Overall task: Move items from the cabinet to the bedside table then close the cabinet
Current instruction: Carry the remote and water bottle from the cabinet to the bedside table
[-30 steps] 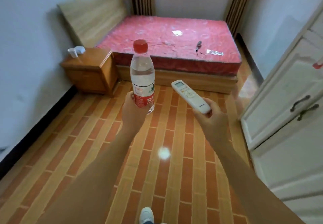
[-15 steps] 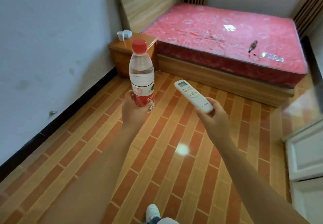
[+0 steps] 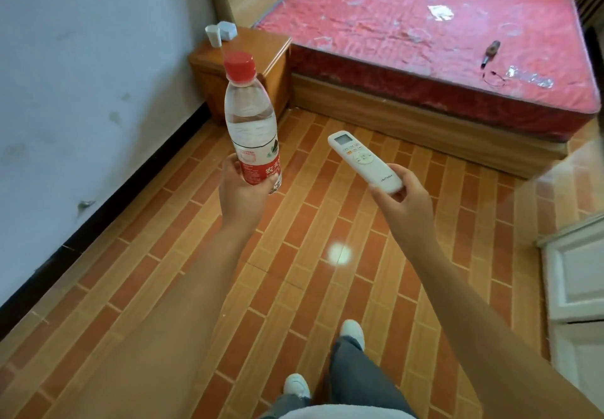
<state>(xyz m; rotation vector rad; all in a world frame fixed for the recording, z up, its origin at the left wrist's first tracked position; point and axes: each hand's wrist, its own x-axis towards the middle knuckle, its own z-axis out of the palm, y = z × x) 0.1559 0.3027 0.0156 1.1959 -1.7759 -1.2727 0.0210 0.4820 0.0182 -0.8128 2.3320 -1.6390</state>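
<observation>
Floor: brick-pattern tiles (image 3: 294,288)
Bedside table (image 3: 261,49): wooden — 2 white items on top
Left hand (image 3: 242,196): grips red-capped water bottle (image 3: 251,124)
Right hand (image 3: 405,203): grips white remote (image 3: 364,162)

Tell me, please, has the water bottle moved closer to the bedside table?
Yes: the water bottle now overlaps the bedside table, nearer than before.

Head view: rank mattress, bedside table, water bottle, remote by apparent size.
1. Mattress, by far.
2. Bedside table and water bottle: look alike; the bottle is held much nearer the camera and hides part of the table, so unranked.
3. Remote.
</observation>
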